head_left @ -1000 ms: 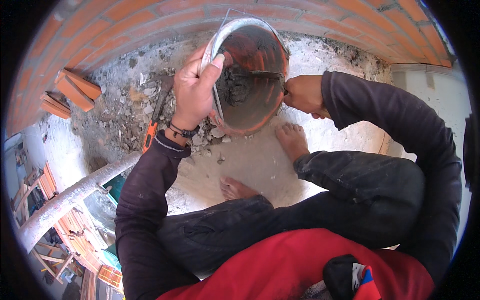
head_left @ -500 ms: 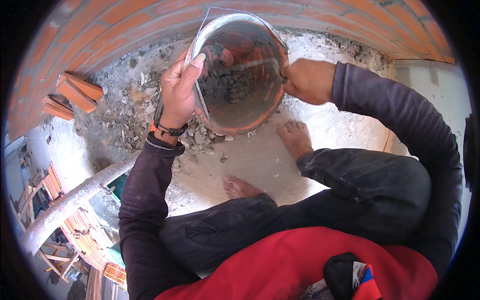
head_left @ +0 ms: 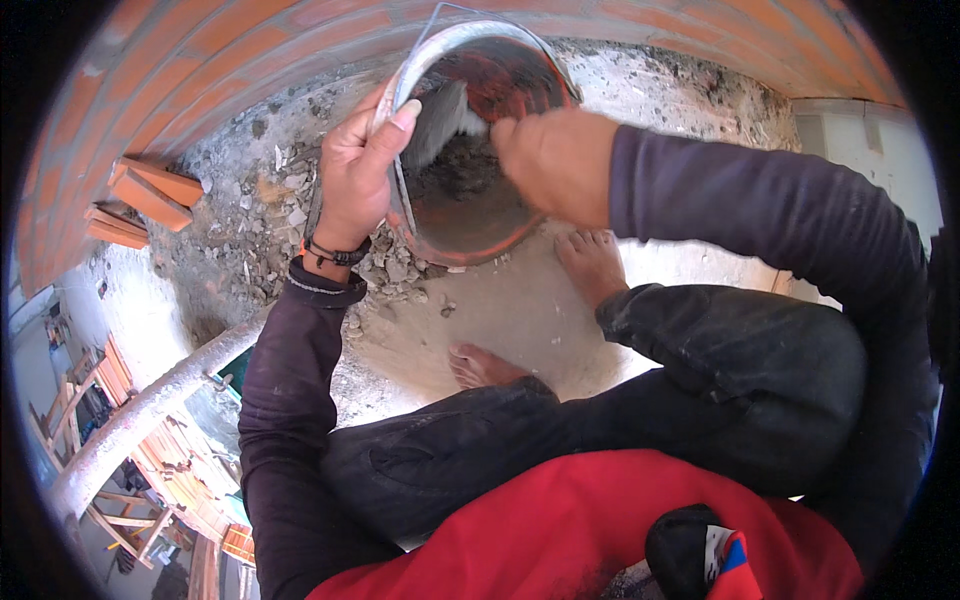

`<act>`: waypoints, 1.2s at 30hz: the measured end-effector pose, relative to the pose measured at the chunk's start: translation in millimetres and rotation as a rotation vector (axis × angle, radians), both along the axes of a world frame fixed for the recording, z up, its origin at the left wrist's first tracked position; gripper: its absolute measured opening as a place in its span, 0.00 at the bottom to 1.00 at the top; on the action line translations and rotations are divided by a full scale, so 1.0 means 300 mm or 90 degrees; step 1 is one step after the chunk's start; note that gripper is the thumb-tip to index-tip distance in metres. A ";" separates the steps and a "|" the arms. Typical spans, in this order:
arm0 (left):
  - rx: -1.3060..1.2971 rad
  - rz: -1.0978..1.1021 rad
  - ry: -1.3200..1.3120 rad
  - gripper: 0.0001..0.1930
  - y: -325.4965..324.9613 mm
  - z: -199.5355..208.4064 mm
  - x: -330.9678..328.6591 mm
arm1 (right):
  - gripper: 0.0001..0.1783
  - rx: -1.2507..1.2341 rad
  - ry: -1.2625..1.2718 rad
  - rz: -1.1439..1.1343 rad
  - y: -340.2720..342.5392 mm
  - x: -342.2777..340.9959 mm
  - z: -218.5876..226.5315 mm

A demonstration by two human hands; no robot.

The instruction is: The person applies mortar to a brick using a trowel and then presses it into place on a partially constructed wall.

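- Our left hand [head_left: 358, 180] pinches a round, orange, grey-smeared bucket [head_left: 465, 230] by its rim.
- Our right hand [head_left: 558, 165] (blurred) curls around a flat grey trowel [head_left: 440, 125] inside it.

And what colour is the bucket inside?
Orange-red, smeared with grey; the bucket shows in the head view.

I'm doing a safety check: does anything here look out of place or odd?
Yes: loose rubble lies scattered on the floor beside the bucket, and the person's feet near it are bare, which looks odd beside something so rough.
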State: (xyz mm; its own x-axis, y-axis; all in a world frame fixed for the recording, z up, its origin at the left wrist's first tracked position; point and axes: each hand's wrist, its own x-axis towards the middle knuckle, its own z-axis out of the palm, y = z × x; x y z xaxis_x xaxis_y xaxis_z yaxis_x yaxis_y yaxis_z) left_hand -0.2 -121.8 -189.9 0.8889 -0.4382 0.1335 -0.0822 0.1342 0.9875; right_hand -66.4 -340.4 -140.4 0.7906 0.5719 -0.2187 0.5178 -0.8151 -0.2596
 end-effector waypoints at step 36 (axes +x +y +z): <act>0.006 0.000 -0.016 0.11 -0.046 -0.008 0.005 | 0.15 -0.014 0.223 -0.061 -0.125 -0.014 -0.027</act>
